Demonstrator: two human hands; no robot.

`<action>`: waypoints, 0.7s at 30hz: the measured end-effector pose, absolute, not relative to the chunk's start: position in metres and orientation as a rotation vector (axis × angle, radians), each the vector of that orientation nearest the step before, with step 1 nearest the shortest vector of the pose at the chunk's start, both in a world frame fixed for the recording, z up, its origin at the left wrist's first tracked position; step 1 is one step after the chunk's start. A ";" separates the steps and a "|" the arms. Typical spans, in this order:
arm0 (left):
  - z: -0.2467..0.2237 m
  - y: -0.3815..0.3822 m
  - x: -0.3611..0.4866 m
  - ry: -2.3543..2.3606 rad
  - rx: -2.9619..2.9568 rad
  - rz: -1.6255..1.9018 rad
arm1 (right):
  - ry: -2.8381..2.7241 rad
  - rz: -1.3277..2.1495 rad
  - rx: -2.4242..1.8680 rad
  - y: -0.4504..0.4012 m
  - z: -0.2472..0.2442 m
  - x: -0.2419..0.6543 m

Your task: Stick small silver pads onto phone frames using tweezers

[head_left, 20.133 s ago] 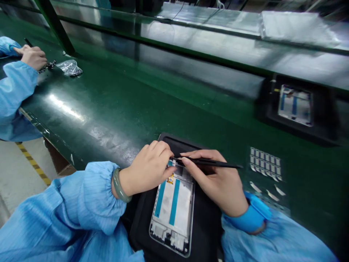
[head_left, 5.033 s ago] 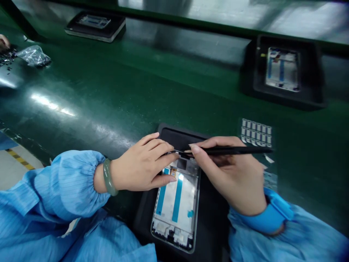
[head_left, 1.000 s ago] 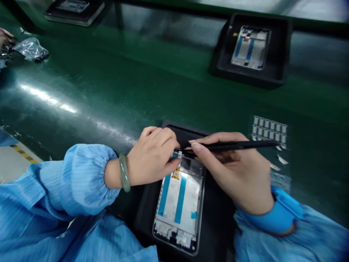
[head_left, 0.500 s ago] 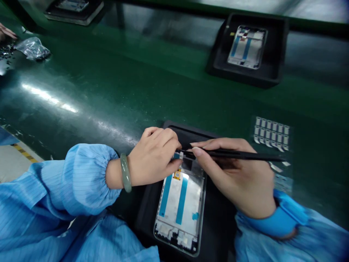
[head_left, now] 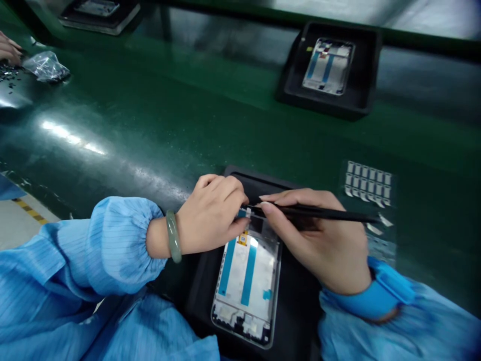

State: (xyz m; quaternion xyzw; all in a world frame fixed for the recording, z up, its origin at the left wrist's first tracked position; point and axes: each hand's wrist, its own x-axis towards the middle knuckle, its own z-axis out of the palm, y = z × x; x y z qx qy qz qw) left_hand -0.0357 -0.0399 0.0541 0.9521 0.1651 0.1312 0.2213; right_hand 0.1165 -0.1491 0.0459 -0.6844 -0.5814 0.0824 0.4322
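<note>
Over the phone frame (head_left: 246, 281), curled hands (head_left: 212, 215).

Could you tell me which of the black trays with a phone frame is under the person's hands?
The nearest black tray, at the bottom edge. The left hand and right hand work on its frame; the others lie untouched.

Far right on the green belt (head_left: 158, 115): second black tray (head_left: 361, 95) holding another phone frame (head_left: 328, 66). Far left: third tray (head_left: 98, 16), clear plastic bag (head_left: 46, 66), co-worker's hand (head_left: 9, 47). Near right: sheet of small stickers (head_left: 368, 183).
</note>
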 end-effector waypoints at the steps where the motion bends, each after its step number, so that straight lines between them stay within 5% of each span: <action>1: 0.054 -0.040 -0.036 0.456 2.635 0.359 | -1.430 0.212 -1.708 -0.149 0.047 0.117; 21: 0.059 -0.032 -0.052 0.142 2.703 0.342 | -1.369 0.309 -1.585 -0.155 0.053 0.116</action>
